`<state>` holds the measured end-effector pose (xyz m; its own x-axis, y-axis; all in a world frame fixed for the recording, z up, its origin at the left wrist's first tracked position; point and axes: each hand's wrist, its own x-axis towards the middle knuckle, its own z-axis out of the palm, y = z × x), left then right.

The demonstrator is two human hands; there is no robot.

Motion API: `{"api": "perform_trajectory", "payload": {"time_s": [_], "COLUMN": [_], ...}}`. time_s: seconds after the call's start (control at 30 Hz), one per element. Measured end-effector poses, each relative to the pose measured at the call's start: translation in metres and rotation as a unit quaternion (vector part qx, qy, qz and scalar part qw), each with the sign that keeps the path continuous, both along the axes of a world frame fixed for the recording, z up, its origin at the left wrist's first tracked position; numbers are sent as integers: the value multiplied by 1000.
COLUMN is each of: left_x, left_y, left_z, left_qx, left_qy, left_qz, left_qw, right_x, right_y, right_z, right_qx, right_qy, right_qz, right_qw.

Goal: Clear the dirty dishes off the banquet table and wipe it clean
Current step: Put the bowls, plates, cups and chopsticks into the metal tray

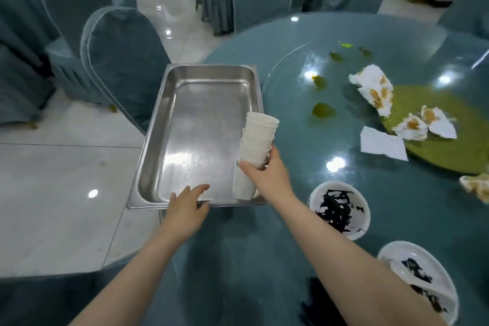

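A deep steel tray [169, 103] sits at the left edge of the round teal banquet table [291, 156]. My right hand [267, 174] grips a stack of white paper cups [258, 137] over the tray's near right corner, the stack leaning away from me. My left hand [186, 206] rests with relaxed fingers on the tray's near rim. Two white bowls smeared with black food stand near me, one [340, 209] in the middle right and one [420, 280] at the lower right. Soiled napkins [375, 87] lie in a green spill [434, 145] on the glass turntable.
Smaller green puddles [322, 110] dot the turntable. A clean folded napkin [381, 144] lies by the spill, more crumpled paper [476, 186] at the right edge. Chairs in teal covers [124, 61] ring the table; the tiled floor [60, 193] lies to the left.
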<state>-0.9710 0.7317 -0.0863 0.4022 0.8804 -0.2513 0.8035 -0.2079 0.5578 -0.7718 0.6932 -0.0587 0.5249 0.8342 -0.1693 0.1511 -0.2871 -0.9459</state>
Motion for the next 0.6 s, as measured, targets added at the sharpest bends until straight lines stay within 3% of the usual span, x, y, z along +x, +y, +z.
{"api": "perform_trajectory", "payload": {"time_s": [0.07,0.23,0.37,0.5,0.6], "left_x": [-3,-11,-8,-9,-11], "left_y": [4,0,4,9,11], "left_z": [-9,-23,-26,-23,-23], "left_qx": [41,76,36,-11,-29], "left_qy": [82,128,111,103,92], "left_qz": [-56,-136,-130,-151,-160], "left_qw": [994,979,985,983,982], "right_x": [-2,-11,-16,-22,-28], "right_y": [12,29,52,63,65], "right_z": [-5,-19,-22,-25,-25], "right_qx": [-29,-131,-206,-283,-312], "right_qy": [-27,-146,-235,-344,-355], "right_qz": [-15,-8,33,74,76], "right_qw": [999,981,949,892,878]}}
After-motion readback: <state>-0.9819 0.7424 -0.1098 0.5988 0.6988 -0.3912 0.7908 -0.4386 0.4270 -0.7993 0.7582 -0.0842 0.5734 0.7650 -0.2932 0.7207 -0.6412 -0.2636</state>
